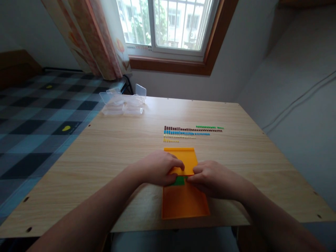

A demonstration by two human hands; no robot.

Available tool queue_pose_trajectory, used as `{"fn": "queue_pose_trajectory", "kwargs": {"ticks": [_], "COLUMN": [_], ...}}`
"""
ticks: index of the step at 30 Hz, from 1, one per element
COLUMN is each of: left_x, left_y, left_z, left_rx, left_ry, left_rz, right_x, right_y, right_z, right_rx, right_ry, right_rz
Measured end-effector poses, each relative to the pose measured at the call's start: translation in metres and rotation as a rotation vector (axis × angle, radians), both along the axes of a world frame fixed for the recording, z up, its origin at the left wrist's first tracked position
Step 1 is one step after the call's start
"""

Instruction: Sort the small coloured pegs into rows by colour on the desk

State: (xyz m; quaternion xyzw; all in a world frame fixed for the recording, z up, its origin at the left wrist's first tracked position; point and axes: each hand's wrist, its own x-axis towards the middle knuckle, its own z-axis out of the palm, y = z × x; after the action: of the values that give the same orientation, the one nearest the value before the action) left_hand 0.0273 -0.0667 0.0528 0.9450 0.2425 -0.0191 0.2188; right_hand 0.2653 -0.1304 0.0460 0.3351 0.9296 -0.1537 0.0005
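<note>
Before me lies an orange tray-like piece with an upper and a lower panel. A flat green piece shows across its middle, partly covered by my hands. My left hand is closed at the left edge of the green piece, thumb against it and index finger bent over the upper panel. Its other fingers are hidden. My right hand has its fingers pinched together at the green piece's right end. Whatever is between those fingertips is too small to make out.
Beyond the tray, rows of small brown, blue, green, cream and yellow pieces lie on the wooden table. Clear plastic containers stand at the back left. A bed with a checked cover adjoins the left side.
</note>
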Motion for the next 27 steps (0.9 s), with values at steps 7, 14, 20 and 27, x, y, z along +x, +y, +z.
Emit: {"fn": "queue_pose_trajectory", "kwargs": {"ticks": [7, 14, 20, 27], "left_x": [0.0, -0.0004, -0.001, -0.001], "left_y": [-0.0003, -0.0007, -0.001, -0.0005], "left_z": [-0.001, 0.0, -0.001, -0.0015], "left_rx": [0.006, 0.01, 0.019, 0.024], "left_ry": [0.016, 0.012, -0.006, 0.001], "left_rz": [0.005, -0.001, -0.003, -0.003], "right_x": [0.0004, 0.0004, 0.0032, 0.0007], "right_y": [-0.0002, 0.0004, 0.0006, 0.0011], "right_z": [0.0018, 0.0003, 0.0016, 0.0], "right_rx": [-0.021, -0.028, -0.052, -0.036], "right_ry": [0.019, 0.027, 0.056, 0.035], "right_rz": [-0.031, -0.007, -0.02, -0.038]}}
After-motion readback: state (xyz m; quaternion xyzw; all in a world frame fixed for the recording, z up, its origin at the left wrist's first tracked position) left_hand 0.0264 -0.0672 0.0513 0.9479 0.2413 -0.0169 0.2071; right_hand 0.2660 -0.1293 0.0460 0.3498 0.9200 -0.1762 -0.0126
